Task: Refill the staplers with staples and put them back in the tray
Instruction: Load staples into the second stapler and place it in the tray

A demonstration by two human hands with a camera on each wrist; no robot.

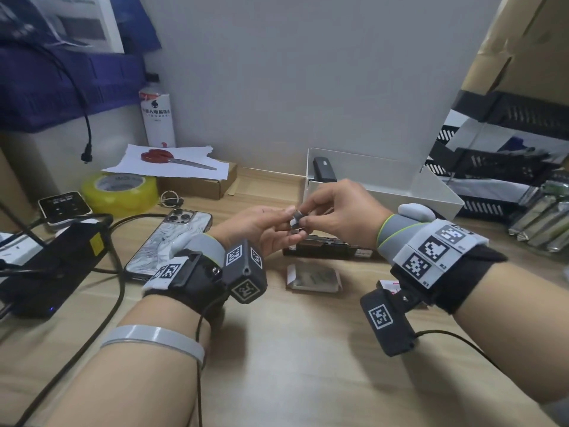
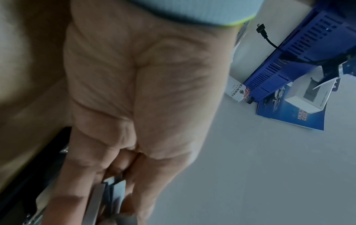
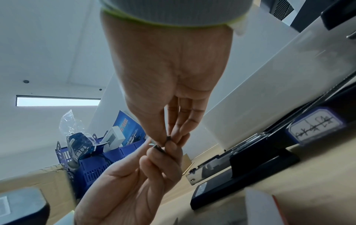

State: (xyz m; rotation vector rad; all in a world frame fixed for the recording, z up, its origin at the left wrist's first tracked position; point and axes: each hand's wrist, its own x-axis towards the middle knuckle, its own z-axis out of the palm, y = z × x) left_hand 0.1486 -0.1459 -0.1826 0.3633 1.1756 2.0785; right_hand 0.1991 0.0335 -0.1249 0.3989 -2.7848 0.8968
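Above the middle of the wooden table, my left hand (image 1: 288,226) and right hand (image 1: 304,214) meet and both pinch a small grey strip of staples (image 1: 297,219). In the left wrist view the metal staples (image 2: 113,190) lie between the fingertips. The right wrist view has my right fingertips (image 3: 169,137) on the strip, with the left hand (image 3: 154,158) below it. A black stapler (image 1: 326,246) lies opened on the table under my hands, its metal channel (image 3: 204,169) exposed. Behind it the white tray (image 1: 409,195) holds another black stapler (image 1: 323,169).
A small open staple box (image 1: 314,277) lies in front of the stapler. A phone (image 1: 172,238), yellow tape roll (image 1: 118,189), black power brick (image 1: 52,263) and cables crowd the left. Scissors (image 1: 172,158) rest on paper at the back. Black mesh trays (image 1: 508,167) stand on the right.
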